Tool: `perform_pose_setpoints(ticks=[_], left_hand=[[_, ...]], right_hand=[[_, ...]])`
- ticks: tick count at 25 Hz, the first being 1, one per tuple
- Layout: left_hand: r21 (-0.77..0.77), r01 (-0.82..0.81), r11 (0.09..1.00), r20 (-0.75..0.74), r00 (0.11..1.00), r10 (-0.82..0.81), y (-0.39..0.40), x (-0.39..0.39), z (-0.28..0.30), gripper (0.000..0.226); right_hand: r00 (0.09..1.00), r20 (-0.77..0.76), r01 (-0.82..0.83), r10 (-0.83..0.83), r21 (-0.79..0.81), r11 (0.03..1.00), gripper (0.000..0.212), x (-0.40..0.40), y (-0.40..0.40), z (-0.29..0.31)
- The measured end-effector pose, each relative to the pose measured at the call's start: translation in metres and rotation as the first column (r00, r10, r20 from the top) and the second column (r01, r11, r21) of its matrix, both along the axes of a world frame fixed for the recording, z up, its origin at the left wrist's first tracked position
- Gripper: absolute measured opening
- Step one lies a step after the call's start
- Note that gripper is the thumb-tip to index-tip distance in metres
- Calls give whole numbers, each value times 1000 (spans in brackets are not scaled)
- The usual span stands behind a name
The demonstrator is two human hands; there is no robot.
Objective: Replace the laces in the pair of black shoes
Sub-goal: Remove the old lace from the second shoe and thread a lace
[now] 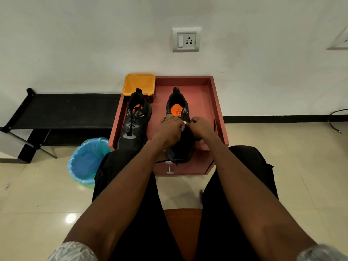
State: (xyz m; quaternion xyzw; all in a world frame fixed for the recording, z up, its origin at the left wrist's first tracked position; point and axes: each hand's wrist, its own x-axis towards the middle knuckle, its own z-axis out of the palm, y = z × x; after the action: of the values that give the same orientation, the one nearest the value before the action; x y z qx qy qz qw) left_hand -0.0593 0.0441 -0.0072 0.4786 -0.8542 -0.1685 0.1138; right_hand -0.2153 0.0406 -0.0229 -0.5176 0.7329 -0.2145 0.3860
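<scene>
Looks like mid-lacing on the right shoe point(178, 147) on the red stand point(212, 102): both hands, left hand point(169, 129) and right hand point(200, 127), curl over its eyelets pinching what's probably the lace, so next is threading the tip through; left shoe point(134, 125) seems already laced.

Small white print marks the side of each black shoe point(134, 119) and an orange insole point(176, 111), none legible.

A yellow tub point(139, 82) sits on the red table point(211, 102), beyond and left of the hands. A blue-lined bin point(85, 162) stands on the floor, nearer and left. A black rack point(66, 110) lies far left; a wall socket point(186, 40) is above.
</scene>
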Motion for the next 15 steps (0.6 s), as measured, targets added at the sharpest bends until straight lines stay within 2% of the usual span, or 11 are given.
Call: perform_pose_setpoints(ticks=[2,4,5,7,9,12,15], left_hand=[[71,-84,994,-145,985,93,1,6,4,12],[154,-120,981,-180,973,147,-1,17,7,6],[203,-128,971,-141,977,158,-1,23,8,7],[277,-150,949,39,989,144,0,34,11,21],[269,-147,952,169,980,103,2,38,10,35],[193,-93,977,53,995,84,6,31,10,36],[186,-54,981,44,998,47,6,25,4,35]], right_hand=[[999,-13,-30,30,38,999,31,2,-1,-1],[1000,6,-26,25,48,999,32,2,-2,-1],[1000,10,-25,25,49,998,33,1,-3,-2],[999,16,-30,29,50,998,34,0,-4,-3],[1000,22,-22,21,41,999,35,0,-3,-5],[1000,31,-5,4,34,999,35,0,-4,-6],[1000,15,-2,1,46,999,35,0,-4,-7]])
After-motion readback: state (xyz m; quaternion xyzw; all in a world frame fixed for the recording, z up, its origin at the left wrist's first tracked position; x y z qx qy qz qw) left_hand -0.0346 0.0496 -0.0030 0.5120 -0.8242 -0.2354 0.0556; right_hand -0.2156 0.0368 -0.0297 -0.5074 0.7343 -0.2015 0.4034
